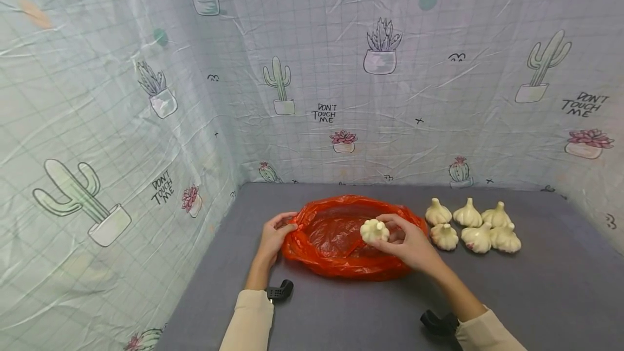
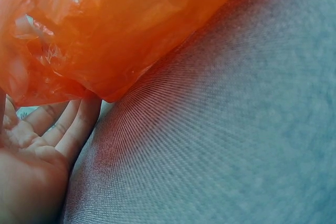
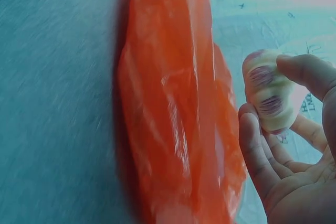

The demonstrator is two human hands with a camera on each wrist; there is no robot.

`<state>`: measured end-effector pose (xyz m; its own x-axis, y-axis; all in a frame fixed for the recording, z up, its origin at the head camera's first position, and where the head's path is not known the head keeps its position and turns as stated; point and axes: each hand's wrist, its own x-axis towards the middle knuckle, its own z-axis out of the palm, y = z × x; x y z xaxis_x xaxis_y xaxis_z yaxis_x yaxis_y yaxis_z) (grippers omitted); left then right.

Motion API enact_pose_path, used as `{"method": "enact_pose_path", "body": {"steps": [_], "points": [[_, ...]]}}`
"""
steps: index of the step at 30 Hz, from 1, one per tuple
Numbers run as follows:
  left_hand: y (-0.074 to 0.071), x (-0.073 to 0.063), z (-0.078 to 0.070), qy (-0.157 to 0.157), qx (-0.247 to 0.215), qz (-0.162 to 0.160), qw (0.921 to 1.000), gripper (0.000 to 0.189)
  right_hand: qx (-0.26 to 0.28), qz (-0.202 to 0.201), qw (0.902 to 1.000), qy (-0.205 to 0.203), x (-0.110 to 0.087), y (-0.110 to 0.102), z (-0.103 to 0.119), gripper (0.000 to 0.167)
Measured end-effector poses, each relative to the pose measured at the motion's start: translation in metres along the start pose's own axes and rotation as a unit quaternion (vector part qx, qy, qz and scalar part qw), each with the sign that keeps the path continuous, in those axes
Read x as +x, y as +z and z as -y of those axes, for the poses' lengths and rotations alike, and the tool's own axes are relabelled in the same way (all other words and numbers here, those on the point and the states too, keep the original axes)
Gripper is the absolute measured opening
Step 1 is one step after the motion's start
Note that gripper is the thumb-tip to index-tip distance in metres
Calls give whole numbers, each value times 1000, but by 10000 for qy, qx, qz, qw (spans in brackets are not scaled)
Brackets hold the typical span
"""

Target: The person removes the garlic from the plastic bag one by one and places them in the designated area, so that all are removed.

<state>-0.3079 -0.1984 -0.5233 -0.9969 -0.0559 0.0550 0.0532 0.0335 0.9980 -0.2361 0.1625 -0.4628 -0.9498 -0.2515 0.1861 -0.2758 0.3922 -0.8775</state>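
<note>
A red plastic bag (image 1: pixel 322 267) lies on the table with its wide mouth spread upward. At its left end my left hand (image 1: pixel 273 237) pinches the rim between thumb and fingers. The left wrist view shows the fingers of that hand (image 2: pixel 39 145) going behind the bag's orange-red film (image 2: pixel 131 30). My right hand (image 1: pixel 414 245) holds a garlic bulb (image 1: pixel 374 231) by thumb and fingertips, above the right part of the bag's opening. In the right wrist view the bulb (image 3: pixel 268 92) shows purple patches and sits apart from the bag (image 3: pixel 168 103).
Several more garlic bulbs (image 1: pixel 467 214) stand in two rows on the grey table (image 1: pixel 341 313), right of the bag. A cloth with cactus prints (image 1: pixel 312 75) hangs behind and at the left. Black wrist devices (image 1: pixel 280 290) sit at both cuffs.
</note>
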Motion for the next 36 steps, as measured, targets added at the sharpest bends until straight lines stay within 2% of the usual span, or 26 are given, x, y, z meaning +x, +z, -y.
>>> {"method": "enact_pose_path", "body": {"steps": [14,21,29,36], "points": [[0,2,1,-2,62,9,10000,30,-202,-90,9997,120,-22,-27,-20,59],[0,2,2,38,-32,30,10000,30,-328,-288,9990,-7,-28,-41,-18,55],[1,1,3,10,130,58,9999,32,-377,-271,9979,450,-42,-59,-27,57],[0,1,2,38,43,17,10000,31,-626,-359,9957,581,-45,-74,-33,62]]}}
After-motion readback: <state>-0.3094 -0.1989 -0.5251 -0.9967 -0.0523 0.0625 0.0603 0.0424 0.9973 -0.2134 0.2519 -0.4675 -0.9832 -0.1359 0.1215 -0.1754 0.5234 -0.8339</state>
